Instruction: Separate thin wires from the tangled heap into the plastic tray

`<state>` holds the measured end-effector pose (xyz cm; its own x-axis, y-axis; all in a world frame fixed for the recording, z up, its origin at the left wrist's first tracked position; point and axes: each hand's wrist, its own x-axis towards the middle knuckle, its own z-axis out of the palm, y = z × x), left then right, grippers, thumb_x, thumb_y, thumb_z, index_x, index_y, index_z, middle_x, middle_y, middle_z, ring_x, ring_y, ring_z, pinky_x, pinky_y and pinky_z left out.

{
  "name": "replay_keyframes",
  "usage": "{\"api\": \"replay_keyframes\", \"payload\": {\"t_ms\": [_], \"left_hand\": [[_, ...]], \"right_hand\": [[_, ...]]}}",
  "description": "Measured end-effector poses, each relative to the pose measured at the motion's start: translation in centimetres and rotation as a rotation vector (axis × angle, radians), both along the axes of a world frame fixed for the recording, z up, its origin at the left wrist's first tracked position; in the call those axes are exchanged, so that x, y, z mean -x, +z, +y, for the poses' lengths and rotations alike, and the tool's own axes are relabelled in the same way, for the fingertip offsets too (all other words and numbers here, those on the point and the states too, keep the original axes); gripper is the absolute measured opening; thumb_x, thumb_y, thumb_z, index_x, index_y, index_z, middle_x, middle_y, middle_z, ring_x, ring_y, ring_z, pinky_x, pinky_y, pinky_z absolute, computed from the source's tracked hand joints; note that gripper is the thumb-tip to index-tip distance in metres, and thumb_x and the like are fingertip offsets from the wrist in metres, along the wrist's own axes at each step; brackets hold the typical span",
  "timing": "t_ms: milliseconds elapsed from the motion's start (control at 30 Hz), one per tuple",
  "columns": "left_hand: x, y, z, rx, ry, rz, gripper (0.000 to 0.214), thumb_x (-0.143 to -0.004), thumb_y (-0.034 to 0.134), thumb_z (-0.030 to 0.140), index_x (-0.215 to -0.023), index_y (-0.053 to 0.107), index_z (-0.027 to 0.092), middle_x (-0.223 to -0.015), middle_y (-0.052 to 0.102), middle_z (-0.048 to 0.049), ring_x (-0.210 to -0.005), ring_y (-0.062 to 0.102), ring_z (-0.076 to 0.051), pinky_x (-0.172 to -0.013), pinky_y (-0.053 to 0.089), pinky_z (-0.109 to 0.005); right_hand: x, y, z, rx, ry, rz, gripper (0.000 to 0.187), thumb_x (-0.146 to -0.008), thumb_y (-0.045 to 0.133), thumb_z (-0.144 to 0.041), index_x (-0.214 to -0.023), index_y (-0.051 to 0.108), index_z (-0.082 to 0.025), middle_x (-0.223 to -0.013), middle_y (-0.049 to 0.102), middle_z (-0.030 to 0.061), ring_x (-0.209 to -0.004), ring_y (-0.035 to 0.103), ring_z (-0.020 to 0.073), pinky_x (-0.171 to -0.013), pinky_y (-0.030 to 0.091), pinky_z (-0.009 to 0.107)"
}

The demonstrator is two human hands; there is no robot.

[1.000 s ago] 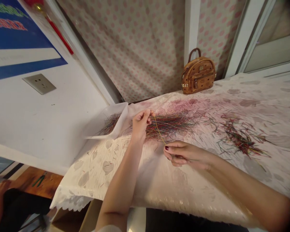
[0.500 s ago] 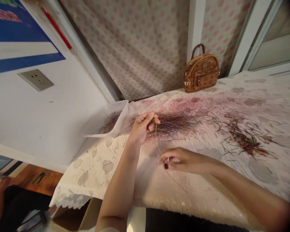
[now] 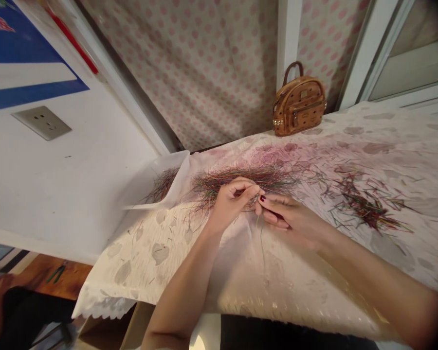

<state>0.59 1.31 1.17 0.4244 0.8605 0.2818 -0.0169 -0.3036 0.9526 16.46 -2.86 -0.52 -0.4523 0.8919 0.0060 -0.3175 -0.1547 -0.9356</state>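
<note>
The fingers of the left hand (image 3: 234, 204) curl into a narrow pinch, and those of the right hand (image 3: 290, 217), red-painted nails showing, close in to meet them. Between the two sets of fingertips a thin wire strand (image 3: 260, 238) hangs down; exactly which fingers grip it is hidden, though the hanging end suggests a firm hold. Held low in front of a loose bundle of coloured wires (image 3: 248, 177), the pinch seems to keep this one strand apart from the tangle. The bundle lies across a leaf-patterned tablecloth (image 3: 160, 253), its left end just beside a translucent plastic tray (image 3: 170, 163) holding more wires. Farther right, well apart from the hands, lies a scattered heap of short cut wires (image 3: 365, 206). Beyond, a tan studded mini backpack (image 3: 299, 104) stands against the wall, perhaps set there to stay out of the way.
</note>
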Motion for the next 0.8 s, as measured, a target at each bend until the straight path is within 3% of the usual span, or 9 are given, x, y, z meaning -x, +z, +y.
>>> {"api": "replay_keyframes", "payload": {"t_ms": [200,333,500,600,800], "left_hand": [[-0.2,-0.2,-0.1,0.195,-0.060,-0.084,0.035,-0.083,0.068,0.047,-0.077,0.066,0.013,-0.073,0.061,-0.0008,-0.044,0.056,-0.006,-0.046,0.042,-0.022],[-0.2,-0.5,0.0,0.254,0.002,-0.093,0.039,-0.078,0.072,0.050,-0.072,0.064,0.013,-0.062,0.057,0.0016,-0.042,0.050,-0.005,-0.045,0.040,-0.021],[0.0,-0.2,0.1,0.210,0.176,-0.086,0.034,-0.073,0.077,0.047,-0.076,0.070,0.014,-0.077,0.067,-0.0037,-0.057,0.052,-0.006,-0.055,0.041,-0.022],[0.0,-0.1,-0.1,0.251,0.140,-0.049,0.035,-0.074,0.076,0.047,-0.081,0.074,0.013,-0.078,0.069,-0.0064,-0.065,0.055,-0.010,-0.060,0.042,-0.022],[-0.7,-0.9,-0.4,0.303,0.083,-0.098,0.034,-0.073,0.078,0.046,-0.089,0.077,0.016,-0.079,0.068,-0.0042,-0.065,0.056,-0.010,-0.066,0.046,-0.026]], "right_hand": [[0.0,-0.4,0.2,-0.083,0.049,-0.069,0.040,-0.084,0.062,-0.058,-0.076,0.060,-0.018,-0.053,0.032,-0.0080,-0.044,0.019,0.0052,-0.044,0.017,0.026],[0.1,-0.5,0.3,-0.175,0.065,-0.131,0.042,-0.085,0.058,-0.059,-0.074,0.059,-0.019,-0.052,0.033,-0.0078,-0.043,0.022,0.0057,-0.044,0.018,0.026],[0.0,-1.4,0.8,-0.265,-0.114,-0.248,0.035,-0.090,0.052,-0.050,-0.074,0.058,-0.019,-0.053,0.037,-0.0062,-0.045,0.028,0.0074,-0.045,0.021,0.026],[-0.2,-2.0,1.1,-0.293,-0.230,-0.240,0.032,-0.092,0.049,-0.044,-0.072,0.055,-0.020,-0.053,0.037,-0.0059,-0.045,0.029,0.0080,-0.045,0.021,0.026],[0.1,-2.1,1.2,-0.317,-0.324,-0.331,0.036,-0.090,0.049,-0.042,-0.061,0.047,-0.021,-0.053,0.039,-0.0046,-0.046,0.033,0.0089,-0.047,0.025,0.027]]}}
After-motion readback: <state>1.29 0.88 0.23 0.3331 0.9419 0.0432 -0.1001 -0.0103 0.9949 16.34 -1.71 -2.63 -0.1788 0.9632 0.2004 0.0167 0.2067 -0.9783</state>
